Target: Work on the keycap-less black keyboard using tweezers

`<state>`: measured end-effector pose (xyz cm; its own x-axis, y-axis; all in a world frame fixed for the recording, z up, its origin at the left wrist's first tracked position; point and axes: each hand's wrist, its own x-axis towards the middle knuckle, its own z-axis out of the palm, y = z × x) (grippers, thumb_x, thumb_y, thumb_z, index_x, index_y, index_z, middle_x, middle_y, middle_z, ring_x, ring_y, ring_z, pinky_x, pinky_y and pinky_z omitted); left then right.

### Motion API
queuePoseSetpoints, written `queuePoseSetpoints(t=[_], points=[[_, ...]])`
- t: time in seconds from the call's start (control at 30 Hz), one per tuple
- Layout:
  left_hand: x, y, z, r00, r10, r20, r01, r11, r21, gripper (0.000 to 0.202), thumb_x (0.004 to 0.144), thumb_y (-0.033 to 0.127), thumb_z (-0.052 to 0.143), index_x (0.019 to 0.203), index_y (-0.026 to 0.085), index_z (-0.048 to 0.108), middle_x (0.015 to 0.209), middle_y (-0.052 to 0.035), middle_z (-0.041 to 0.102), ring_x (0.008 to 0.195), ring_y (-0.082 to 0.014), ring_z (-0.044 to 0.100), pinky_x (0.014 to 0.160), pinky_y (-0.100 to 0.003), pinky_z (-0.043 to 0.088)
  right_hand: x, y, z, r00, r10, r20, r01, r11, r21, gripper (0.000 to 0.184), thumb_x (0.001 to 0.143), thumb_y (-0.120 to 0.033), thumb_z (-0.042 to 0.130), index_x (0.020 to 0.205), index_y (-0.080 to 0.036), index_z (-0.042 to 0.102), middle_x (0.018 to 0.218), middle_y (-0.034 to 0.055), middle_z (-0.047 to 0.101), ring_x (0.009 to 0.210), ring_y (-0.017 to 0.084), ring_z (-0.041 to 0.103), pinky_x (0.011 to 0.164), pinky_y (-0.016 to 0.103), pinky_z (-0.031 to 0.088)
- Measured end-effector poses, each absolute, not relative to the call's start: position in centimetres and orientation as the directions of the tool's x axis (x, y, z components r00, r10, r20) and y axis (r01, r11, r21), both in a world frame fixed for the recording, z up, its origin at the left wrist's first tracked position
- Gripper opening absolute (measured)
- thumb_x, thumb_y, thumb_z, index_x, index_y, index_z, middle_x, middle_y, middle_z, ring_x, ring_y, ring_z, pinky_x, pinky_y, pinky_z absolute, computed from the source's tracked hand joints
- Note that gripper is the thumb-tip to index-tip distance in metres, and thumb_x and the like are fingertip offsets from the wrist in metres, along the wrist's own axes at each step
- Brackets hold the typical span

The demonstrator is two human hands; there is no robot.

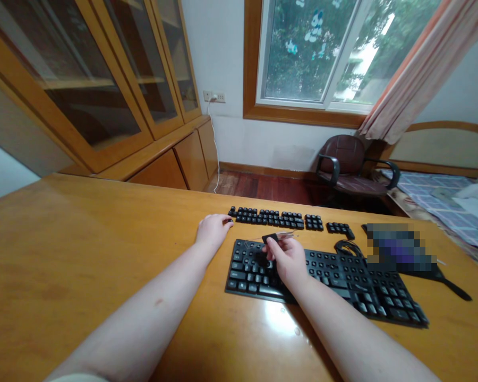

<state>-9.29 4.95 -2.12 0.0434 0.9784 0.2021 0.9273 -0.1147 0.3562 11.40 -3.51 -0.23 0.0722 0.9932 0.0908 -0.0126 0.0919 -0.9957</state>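
A black keyboard [342, 292] lies on the desk in front of me, with many keycaps off its upper part and caps still on the lower rows. In a pinch above its left half, my right hand [290, 261] holds a keycap puller [270, 238] with a black handle and thin wires pointing right. Beyond the keyboard, loose black keycaps [270, 218] stand in groups lined up in rows. My left hand [212, 232] rests on the desk at the left end of these rows, its fingertips closed on a small black keycap [230, 220].
A coiled cable [348, 248] lies behind the keyboard. To the right is a dark flat object [436, 271] with a strap, partly pixelated. The wooden desk [103, 254] ends just beyond the keycap rows. A chair [344, 164], a bed and a glass-door cabinet [91, 79] stand farther off.
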Motion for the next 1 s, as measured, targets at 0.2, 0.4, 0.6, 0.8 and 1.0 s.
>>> queuePoseSetpoints(t=[0.2,0.4,0.6,0.8,1.0], points=[[-9.11,4.73,-1.48,-0.038,0.988,0.151,0.905,-0.030,0.425,0.019,0.077,0.035,0.058,0.091,0.024,0.066,0.090,-0.0012,0.070,0.085,-0.0196,0.061,0.074,-0.028,0.044,11.39,-3.37,-0.77,0.066,0.994,0.091,-0.009,0.092,-0.996,0.034,0.075,-0.047,0.062,0.068,-0.015,0.060,0.060,0.0048,0.066,0.045,0.012,0.054,0.044,0.022,0.042],[-9.09,4.82,-1.41,-0.037,0.988,0.150,0.919,-0.025,0.394,0.016,0.078,0.038,0.058,0.085,0.025,0.065,0.087,-0.0006,0.069,0.083,-0.0190,0.060,0.072,-0.028,0.042,11.42,-3.44,-0.75,0.050,0.995,0.086,0.010,0.086,-0.996,0.033,0.075,-0.047,0.061,0.070,-0.015,0.060,0.061,0.0051,0.066,0.046,0.012,0.054,0.045,0.022,0.042],[-9.17,5.01,-1.93,-0.030,0.986,0.163,0.899,-0.044,0.436,0.014,0.078,0.035,0.058,0.085,0.025,0.064,0.084,0.0002,0.069,0.080,-0.0183,0.060,0.069,-0.027,0.042,11.40,-3.53,-0.36,0.053,0.996,0.076,0.022,0.075,-0.997,0.034,0.074,-0.048,0.062,0.069,-0.015,0.059,0.060,0.0047,0.066,0.045,0.012,0.054,0.045,0.023,0.043],[-9.14,5.13,-2.18,0.034,0.986,0.161,0.884,-0.105,0.455,0.015,0.078,0.031,0.057,0.089,0.024,0.065,0.088,-0.0013,0.069,0.082,-0.0180,0.061,0.071,-0.027,0.044,11.45,-3.57,-0.36,0.049,0.996,0.078,0.041,0.076,-0.996,0.033,0.075,-0.047,0.061,0.067,-0.015,0.059,0.060,0.0050,0.066,0.045,0.012,0.054,0.045,0.023,0.042],[-9.07,5.09,-2.19,0.057,0.982,0.181,0.888,-0.132,0.441,0.017,0.078,0.026,0.056,0.093,0.024,0.065,0.092,-0.0022,0.069,0.086,-0.0189,0.061,0.076,-0.028,0.045,11.41,-3.61,-0.51,0.044,0.995,0.085,0.037,0.083,-0.996,0.031,0.076,-0.044,0.061,0.067,-0.015,0.059,0.060,0.0050,0.065,0.045,0.012,0.054,0.045,0.022,0.041]])
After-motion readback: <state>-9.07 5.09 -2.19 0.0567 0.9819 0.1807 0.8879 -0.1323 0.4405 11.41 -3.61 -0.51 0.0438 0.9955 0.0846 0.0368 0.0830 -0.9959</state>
